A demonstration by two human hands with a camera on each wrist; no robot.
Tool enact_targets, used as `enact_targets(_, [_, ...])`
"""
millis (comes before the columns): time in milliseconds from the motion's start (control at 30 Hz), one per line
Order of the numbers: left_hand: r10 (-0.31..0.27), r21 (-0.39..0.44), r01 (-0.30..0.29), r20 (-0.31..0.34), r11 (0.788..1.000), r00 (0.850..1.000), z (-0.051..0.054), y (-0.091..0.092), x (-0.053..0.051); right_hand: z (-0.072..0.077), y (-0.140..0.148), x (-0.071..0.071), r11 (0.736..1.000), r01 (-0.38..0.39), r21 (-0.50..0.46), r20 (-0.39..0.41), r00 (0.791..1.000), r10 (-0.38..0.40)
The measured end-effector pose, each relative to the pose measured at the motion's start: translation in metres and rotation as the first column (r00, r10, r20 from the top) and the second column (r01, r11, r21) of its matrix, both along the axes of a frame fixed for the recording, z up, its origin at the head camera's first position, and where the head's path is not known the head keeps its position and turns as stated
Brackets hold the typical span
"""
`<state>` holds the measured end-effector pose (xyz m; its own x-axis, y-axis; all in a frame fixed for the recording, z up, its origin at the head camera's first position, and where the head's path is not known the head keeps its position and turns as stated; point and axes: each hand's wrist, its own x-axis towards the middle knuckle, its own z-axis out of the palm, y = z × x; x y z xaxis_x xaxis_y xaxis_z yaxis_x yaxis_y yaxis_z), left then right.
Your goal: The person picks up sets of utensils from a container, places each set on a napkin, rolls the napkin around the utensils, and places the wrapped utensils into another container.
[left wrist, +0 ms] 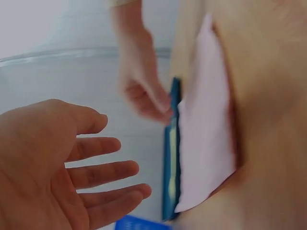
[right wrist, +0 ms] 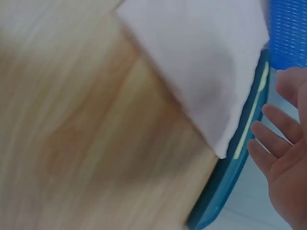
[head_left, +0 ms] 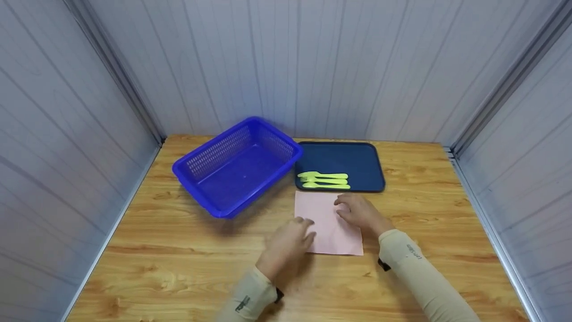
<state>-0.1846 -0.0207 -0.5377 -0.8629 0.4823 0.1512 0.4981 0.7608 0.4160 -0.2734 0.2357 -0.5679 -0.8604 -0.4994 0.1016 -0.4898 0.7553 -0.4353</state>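
Note:
A flat pink square napkin (head_left: 328, 223), cloth or paper, lies on the table just in front of the dark blue tray (head_left: 339, 156). Over its left edge hovers the left hand (head_left: 288, 243), blurred, with its fingers apart and nothing in them. The right hand (head_left: 359, 212) is above the napkin's upper right part, fingers loosely bent and holding nothing. In the right wrist view, the right hand's fingers (right wrist: 276, 129) appear apart from the napkin (right wrist: 201, 62). Yellow-green plastic cutlery, including a fork (head_left: 324, 175), lies side by side at the tray's front left.
A blue plastic basket (head_left: 237, 208) with perforated sides stands left of the tray, its right corner close to the tray's edge. The wooden table (head_left: 170, 268) is bounded by pale panel walls (head_left: 290, 67) at the back and both sides.

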Motion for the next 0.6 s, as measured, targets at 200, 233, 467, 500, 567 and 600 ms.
enact_targets(200, [-0.033,-0.126,0.036,0.027,0.991,0.999,-0.029,0.02,0.01,-0.015,0.0,0.008,0.989,-0.008,0.147,0.052,0.999,0.0])
enact_targets(233, [-0.022,-0.156,0.026,0.027,0.987,0.999,-0.032,0.021,0.012,-0.016,-0.001,0.01,0.985,-0.011,0.171,0.04,0.999,0.004])
enact_targets(467, [0.009,-0.204,-0.014,-0.022,0.979,1.0,-0.045,0.016,0.024,-0.016,-0.01,0.031,0.965,-0.016,0.262,-0.014,1.0,0.021])
enact_targets(500, [0.01,-0.2,-0.015,-0.026,0.98,1.0,-0.046,0.014,0.026,-0.017,-0.012,0.035,0.962,-0.009,0.274,-0.015,1.0,0.013])
enact_targets(567, [0.008,-0.194,-0.014,-0.032,0.981,0.999,-0.049,0.012,0.03,-0.019,-0.016,0.044,0.954,0.009,0.298,-0.023,1.0,-0.002])
enact_targets(600, [0.007,-0.191,-0.012,-0.03,0.982,1.0,-0.05,0.01,0.031,-0.02,-0.018,0.049,0.949,0.018,0.316,-0.029,1.0,-0.009])
